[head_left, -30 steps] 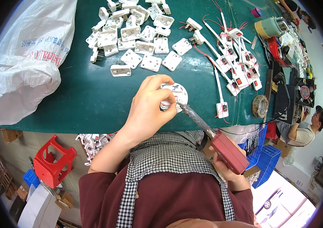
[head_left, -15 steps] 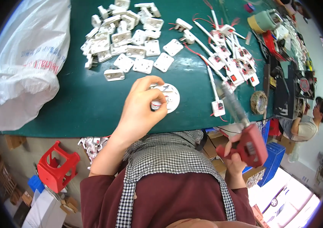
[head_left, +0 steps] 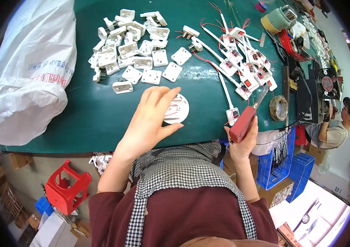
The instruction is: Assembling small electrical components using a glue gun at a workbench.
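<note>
Fingers (head_left: 158, 96) of the left hand (head_left: 150, 123) spread flat, pinning a round white disc (head_left: 178, 109) on the green table (head_left: 101, 119), while the right hand (head_left: 245, 138) grips a red soldering iron (head_left: 247, 117) lifted beside it, likely between solder joints, so its tip must return precisely.

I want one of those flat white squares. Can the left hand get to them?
Probably yes. The left hand rests on the round white disc, and bare green table lies between it and the flat white squares.
</note>
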The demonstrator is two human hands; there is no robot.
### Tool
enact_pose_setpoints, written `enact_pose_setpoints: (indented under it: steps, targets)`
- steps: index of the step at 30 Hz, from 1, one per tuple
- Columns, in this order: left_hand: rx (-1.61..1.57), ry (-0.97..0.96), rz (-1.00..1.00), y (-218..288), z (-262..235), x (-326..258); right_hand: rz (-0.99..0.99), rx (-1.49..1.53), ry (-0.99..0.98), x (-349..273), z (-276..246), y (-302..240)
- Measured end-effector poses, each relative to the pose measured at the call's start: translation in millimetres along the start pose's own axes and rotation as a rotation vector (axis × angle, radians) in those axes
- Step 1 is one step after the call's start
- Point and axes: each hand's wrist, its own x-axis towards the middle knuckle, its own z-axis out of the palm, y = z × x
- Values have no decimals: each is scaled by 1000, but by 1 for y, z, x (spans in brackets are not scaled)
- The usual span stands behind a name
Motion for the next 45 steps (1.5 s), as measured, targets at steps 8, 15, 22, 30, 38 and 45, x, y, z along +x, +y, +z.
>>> enact_pose_setpoints:
  steps: [8,15,22,30,38,45]
  targets:
    - [170,34,215,-15,-5,-4,-48,-2,27,12,11,-15]
    - [45,247,-19,-26,-83,-90,55,72,32,7,11,-9]
    - [281,-38,-413,-32,-94,-180,59,97,16,5,12,1]
    - [456,391,-629,-58,-30,-17,104,107,34,2,11,-8]
    - [92,412,-375,-69,-10,-14,80,160,27,0,13,1]
    - [-140,116,142,-14,-9,-12,91,166,19,-1,15,6]
